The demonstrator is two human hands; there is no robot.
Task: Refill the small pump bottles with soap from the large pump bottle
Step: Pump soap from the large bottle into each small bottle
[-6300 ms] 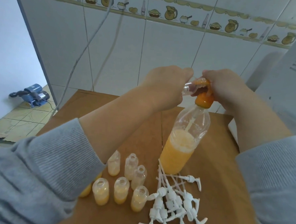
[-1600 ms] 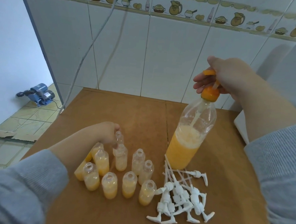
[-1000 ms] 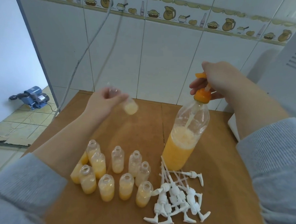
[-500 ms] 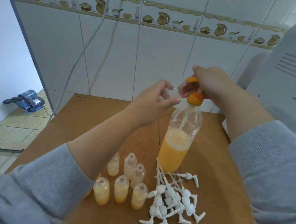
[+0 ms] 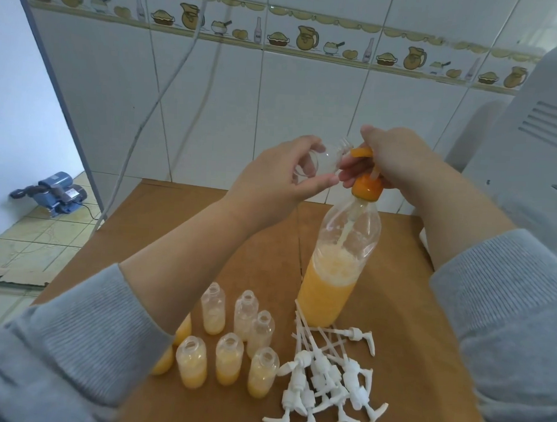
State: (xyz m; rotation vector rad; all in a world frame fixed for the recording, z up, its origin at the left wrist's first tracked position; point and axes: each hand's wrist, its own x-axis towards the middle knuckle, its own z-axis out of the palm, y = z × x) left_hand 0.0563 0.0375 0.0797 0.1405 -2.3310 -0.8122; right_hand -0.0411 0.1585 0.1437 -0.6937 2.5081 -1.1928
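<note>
Your left hand [image 5: 282,175] pinched a clear small bottle [image 5: 326,158] on its side, mouth against the orange pump spout [image 5: 361,152]. Your right hand [image 5: 393,155] curled over that pump atop the large bottle [image 5: 335,275], standing on the wooden table [image 5: 404,314] behind open small bottles [image 5: 231,347] and loose white pumps [image 5: 329,378].

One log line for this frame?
left hand: holds small clear bottle at orange pump spout | right hand: on pump | large soap bottle: upright
</note>
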